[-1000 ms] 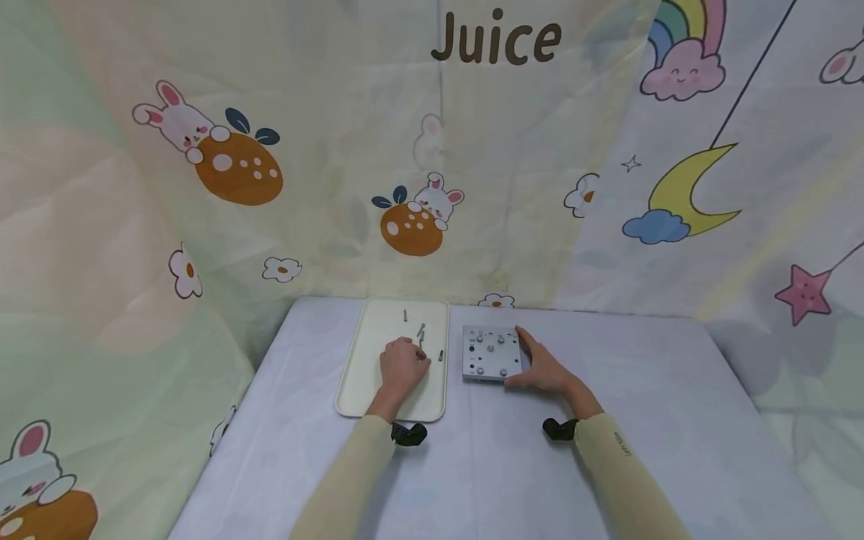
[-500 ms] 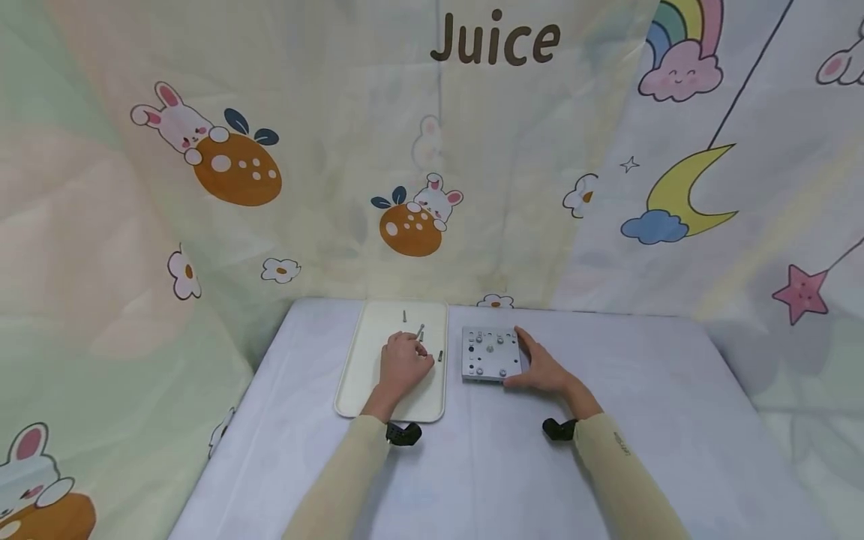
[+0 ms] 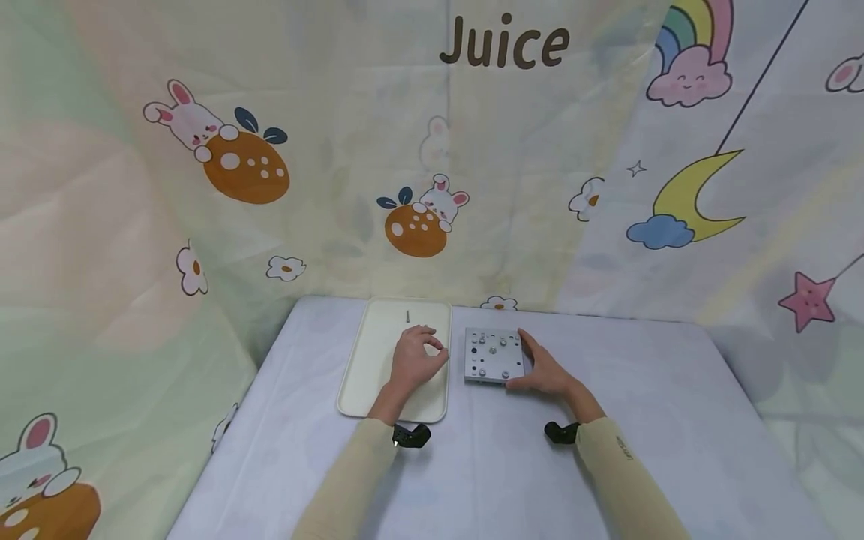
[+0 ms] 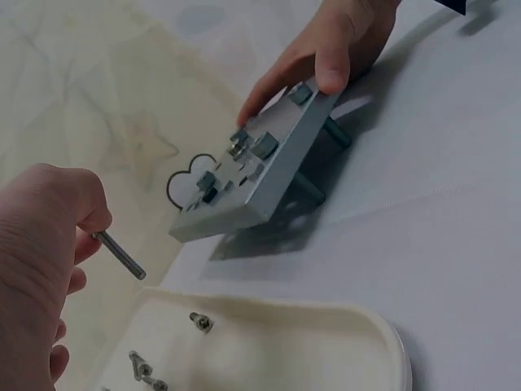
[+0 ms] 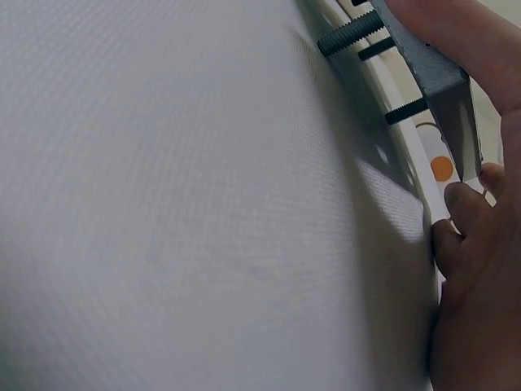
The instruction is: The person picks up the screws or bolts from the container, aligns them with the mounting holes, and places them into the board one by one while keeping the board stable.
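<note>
Inspector: Head view. State positions.

Technician: The left hand [image 3: 417, 360] is over the tray [image 3: 361, 382]. A lone screw [image 3: 408, 316] lies toward the tray's far end. To the tray's right, at the table [image 3: 506, 465], is the metal plate [image 3: 494, 361]; the right hand [image 3: 545, 369] spans its right side.

Inspector: Left wrist view. Grip condition?

Technician: Left grip: fingers pinch a threaded screw [image 4: 122, 257], one end hidden, the other free above the tray. Loose screws [image 4: 201, 322] lie inside. Bolt heads [image 4: 264, 146] project from the plate's upper face.

Inspector: Right wrist view?

Technician: Right grip: thumb and fingers hold the plate. Threaded shanks [image 5: 350, 32] extend from its underside.
</note>
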Tool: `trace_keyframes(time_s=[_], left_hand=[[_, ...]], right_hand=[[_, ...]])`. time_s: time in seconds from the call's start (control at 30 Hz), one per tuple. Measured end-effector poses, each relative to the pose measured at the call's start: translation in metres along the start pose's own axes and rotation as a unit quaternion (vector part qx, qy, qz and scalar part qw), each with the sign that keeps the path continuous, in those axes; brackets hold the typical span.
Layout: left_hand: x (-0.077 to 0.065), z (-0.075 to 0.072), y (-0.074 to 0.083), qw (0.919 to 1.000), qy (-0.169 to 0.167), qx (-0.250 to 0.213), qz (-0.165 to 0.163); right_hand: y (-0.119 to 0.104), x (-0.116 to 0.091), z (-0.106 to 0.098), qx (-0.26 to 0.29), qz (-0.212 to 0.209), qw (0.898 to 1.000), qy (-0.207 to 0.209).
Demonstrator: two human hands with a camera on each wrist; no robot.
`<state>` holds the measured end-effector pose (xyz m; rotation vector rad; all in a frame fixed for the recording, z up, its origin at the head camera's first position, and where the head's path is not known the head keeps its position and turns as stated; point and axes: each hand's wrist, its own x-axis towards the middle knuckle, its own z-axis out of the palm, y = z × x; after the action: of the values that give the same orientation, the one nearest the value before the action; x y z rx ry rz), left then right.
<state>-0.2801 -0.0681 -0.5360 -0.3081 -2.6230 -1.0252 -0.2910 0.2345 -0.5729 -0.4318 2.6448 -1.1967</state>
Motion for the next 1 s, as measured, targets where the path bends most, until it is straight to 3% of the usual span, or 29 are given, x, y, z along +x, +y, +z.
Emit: trace_keyframes(time_s=[0.47,0.73,1.0], left_hand=[[0.014,0.013,0.03,0.9976,-0.047,-0.051,-0.005],[0.019,0.017,0.042,0.9903,-0.087,-0.107,-0.021],[0.023,0.024,0.047,0.9837,-0.123,-0.123,-0.044]], right_hand=[[0.005,0.003,0.0,-0.002,0.004,1.0,0.0],[0.01,0.006,-0.001,-0.005,-0.011,1.0,0.007],[0.008,0.005,0.0,-0.01,0.004,1.0,-0.001]])
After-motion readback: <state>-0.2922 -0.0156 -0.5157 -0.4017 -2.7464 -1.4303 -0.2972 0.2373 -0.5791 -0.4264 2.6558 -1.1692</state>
